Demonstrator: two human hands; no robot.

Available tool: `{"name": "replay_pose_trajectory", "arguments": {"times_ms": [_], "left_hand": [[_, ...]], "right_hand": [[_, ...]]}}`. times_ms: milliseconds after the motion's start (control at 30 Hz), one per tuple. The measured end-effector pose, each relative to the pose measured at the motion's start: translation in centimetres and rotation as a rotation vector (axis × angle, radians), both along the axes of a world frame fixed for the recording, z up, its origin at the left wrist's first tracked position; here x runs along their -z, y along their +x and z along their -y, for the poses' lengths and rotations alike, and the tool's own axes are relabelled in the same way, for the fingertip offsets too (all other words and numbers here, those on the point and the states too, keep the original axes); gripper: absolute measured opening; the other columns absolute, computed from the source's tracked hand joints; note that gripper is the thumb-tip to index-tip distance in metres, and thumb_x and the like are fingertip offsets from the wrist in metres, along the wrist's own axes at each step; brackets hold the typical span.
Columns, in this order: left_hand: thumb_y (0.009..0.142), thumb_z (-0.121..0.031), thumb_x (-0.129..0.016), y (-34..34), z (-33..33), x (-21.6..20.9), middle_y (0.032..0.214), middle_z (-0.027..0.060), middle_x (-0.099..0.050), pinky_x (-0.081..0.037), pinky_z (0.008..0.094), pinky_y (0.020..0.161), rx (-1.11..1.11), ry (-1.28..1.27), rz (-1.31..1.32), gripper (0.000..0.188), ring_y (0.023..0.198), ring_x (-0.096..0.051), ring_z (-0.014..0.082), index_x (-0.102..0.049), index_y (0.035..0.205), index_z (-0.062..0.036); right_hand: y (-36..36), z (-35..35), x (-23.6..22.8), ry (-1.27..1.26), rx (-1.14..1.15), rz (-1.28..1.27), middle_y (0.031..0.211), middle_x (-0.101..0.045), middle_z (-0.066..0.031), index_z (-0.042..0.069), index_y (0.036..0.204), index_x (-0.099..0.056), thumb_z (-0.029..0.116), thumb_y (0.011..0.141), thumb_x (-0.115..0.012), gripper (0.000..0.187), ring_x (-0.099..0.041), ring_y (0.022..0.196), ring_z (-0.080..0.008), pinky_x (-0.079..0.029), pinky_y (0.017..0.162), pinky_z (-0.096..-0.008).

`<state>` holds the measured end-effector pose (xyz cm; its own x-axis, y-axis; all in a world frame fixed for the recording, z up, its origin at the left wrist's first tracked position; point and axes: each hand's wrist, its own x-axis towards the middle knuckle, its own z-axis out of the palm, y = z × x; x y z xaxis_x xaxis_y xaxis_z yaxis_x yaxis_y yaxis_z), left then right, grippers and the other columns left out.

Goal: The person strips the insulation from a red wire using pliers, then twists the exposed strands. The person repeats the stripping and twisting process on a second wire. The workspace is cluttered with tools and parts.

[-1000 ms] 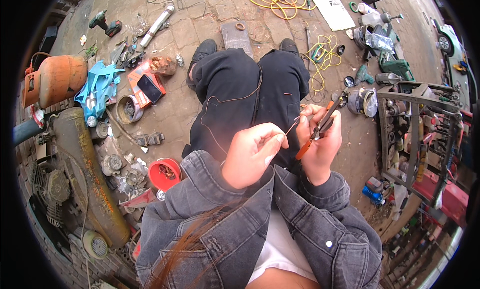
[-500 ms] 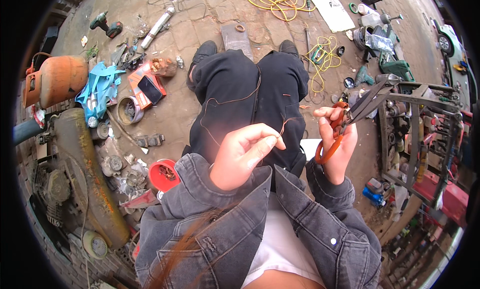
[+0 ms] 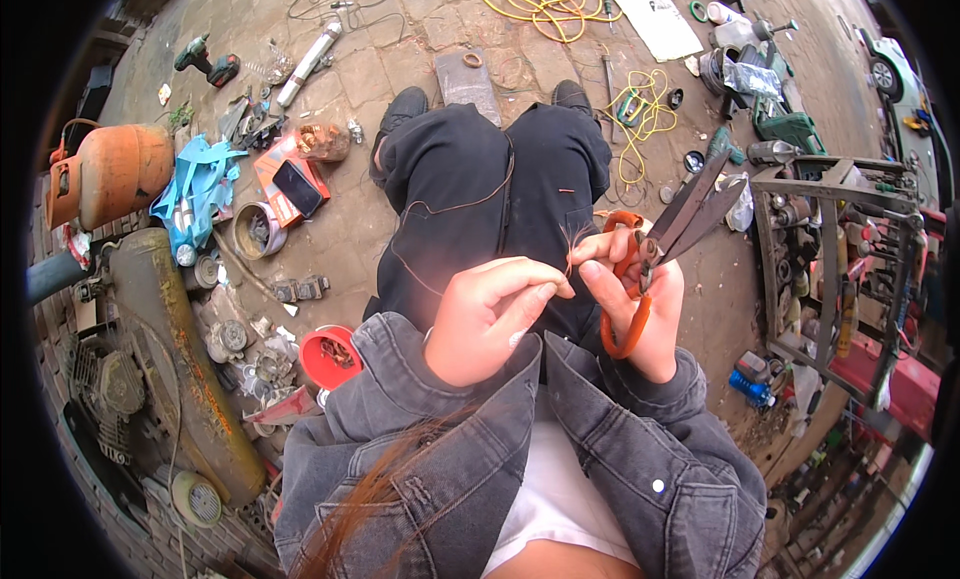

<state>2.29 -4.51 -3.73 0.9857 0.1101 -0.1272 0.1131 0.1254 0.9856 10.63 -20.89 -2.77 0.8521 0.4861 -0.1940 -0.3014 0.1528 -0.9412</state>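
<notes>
My left hand (image 3: 490, 314) pinches a thin brown wire (image 3: 460, 209) between thumb and fingers above my lap. From that pinch the wire loops out over my dark trousers, and at its end fine copper strands (image 3: 573, 241) fan upward. Scissors (image 3: 683, 219) with orange handles hang in my right hand (image 3: 650, 324), their dark blades parted and pointing up and away to the right. The thumb and forefinger of that hand come close together beside the strands; whether they touch them I cannot tell. A short copper-coloured bit (image 3: 566, 191) lies on my right thigh.
To the left are an orange gas cylinder (image 3: 125, 174), a red bucket (image 3: 330, 357) holding copper-coloured scraps, a phone (image 3: 297, 187) on a box, and a drill (image 3: 207, 61). On the right stands a metal frame (image 3: 830, 269). Yellow cord (image 3: 650, 119) lies on the paving ahead.
My right hand has moved left with the scissors, bringing its fingertips up to the strands by my left hand. The left hand keeps its pinch on the wire, nearly still.
</notes>
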Motion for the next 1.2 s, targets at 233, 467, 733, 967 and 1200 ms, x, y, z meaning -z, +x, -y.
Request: {"name": "replay_pose_trajectory", "arguments": {"times_ms": [233, 467, 733, 967, 1200], "left_hand": [[0.090, 0.002, -0.062, 0.2, 0.1, -0.1, 0.087, 0.0127, -0.068, -0.051, 0.0306, 0.068, 0.009, 0.130, 0.035, 0.011, 0.076, -0.066, 0.0222, -0.069, 0.099, 0.0012], [0.088, 0.003, -0.062, 0.2, 0.2, 0.3, 0.087, 0.0126, -0.068, -0.050, 0.0297, 0.064, 0.005, 0.187, 0.031, 0.013, 0.071, -0.065, 0.0212, -0.068, 0.099, 0.0014], [0.089, 0.002, -0.061, 0.2, 0.1, 0.3, 0.087, 0.0126, -0.068, -0.050, 0.0295, 0.065, -0.019, 0.184, 0.028, 0.011, 0.071, -0.064, 0.0205, -0.068, 0.098, 0.0017], [0.097, -0.008, -0.058, 0.0, 0.4, 0.7, 0.080, 0.0041, -0.062, -0.044, 0.0252, 0.065, -0.027, -0.111, -0.092, 0.013, 0.069, -0.053, 0.0094, -0.067, 0.095, 0.0009], [0.100, -0.013, -0.055, -0.1, 0.6, 1.1, 0.079, -0.0033, -0.057, -0.037, 0.0210, 0.064, -0.006, -0.358, -0.138, 0.018, 0.069, -0.045, 0.0042, -0.066, 0.095, 0.0009]], "right_hand": [[0.4, -0.3, -0.2, -0.032, 0.008, -0.032, 0.104, -0.068, -0.0138, 0.003, 0.099, -0.048, -0.004, 0.089, -0.067, 0.023, -0.063, 0.090, -0.0136, -0.053, 0.078, -0.0285], [0.4, -0.4, -0.3, -0.057, 0.012, -0.053, 0.104, -0.068, -0.0137, 0.004, 0.100, -0.047, -0.007, 0.089, -0.066, 0.023, -0.062, 0.088, -0.0128, -0.052, 0.076, -0.0277], [0.3, -0.3, 0.1, 0.008, 0.028, -0.109, 0.102, -0.068, -0.0134, 0.003, 0.100, -0.048, -0.008, 0.088, -0.065, 0.024, -0.064, 0.087, -0.0135, -0.052, 0.074, -0.0275], [0.0, -0.4, 0.5, 0.002, -0.042, -0.119, 0.102, -0.067, -0.0140, 0.003, 0.103, -0.048, -0.009, 0.089, -0.064, 0.025, -0.066, 0.088, -0.0164, -0.054, 0.078, -0.0305], [-0.2, -0.4, 0.4, 0.026, -0.076, -0.140, 0.102, -0.067, -0.0147, 0.003, 0.103, -0.048, -0.010, 0.089, -0.064, 0.025, -0.066, 0.088, -0.0177, -0.054, 0.078, -0.0315]]}}
